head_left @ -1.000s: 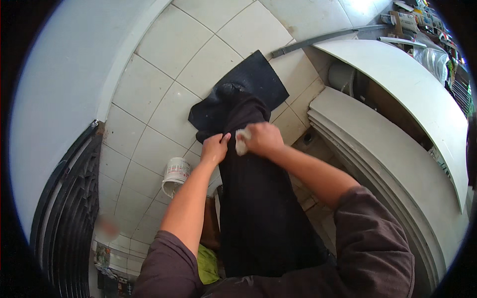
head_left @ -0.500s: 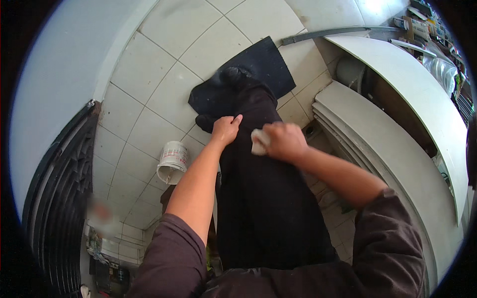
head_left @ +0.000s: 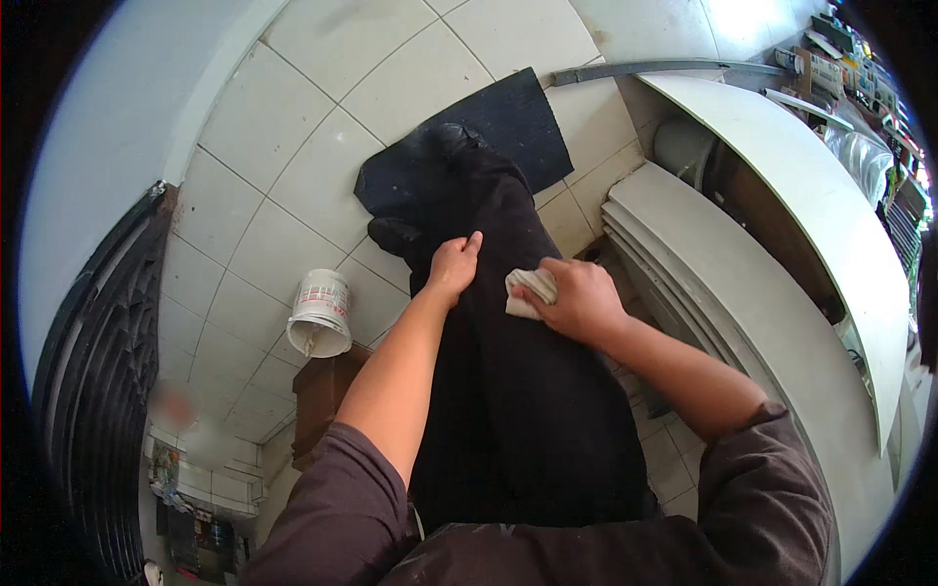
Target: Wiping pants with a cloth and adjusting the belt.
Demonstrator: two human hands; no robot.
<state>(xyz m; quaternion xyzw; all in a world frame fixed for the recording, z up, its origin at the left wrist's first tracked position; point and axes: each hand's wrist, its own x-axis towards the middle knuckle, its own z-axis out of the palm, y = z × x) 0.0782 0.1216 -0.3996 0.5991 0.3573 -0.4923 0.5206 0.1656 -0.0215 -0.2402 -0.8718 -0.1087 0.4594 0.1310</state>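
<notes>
My legs are in black trousers (head_left: 547, 410), bent across the middle of the head view. My right hand (head_left: 583, 301) grips a folded off-white cloth (head_left: 529, 293) and presses it on the trouser leg around the knee. To its left, my left hand (head_left: 454, 267) is closed at the inner side of the same leg, with its thumb pointing up. It seems to pinch the trouser fabric, though its curled fingers are partly hidden. My black shoes (head_left: 396, 234) are beyond the hands, at a dark mat.
The dark mat (head_left: 537, 127) lies on white floor tiles. A white bucket (head_left: 320, 311) stands left of my left arm, near a brown box (head_left: 324, 400). Curved white panels (head_left: 743, 264) stack along the right. Black slatted metalwork (head_left: 93, 391) stands at left; clutter fills the far right.
My right hand has slid slightly right and toward me with the cloth, which now shows more. My left hand stays at the leg. The view has shifted a little, uncovering more of the brown box.
</notes>
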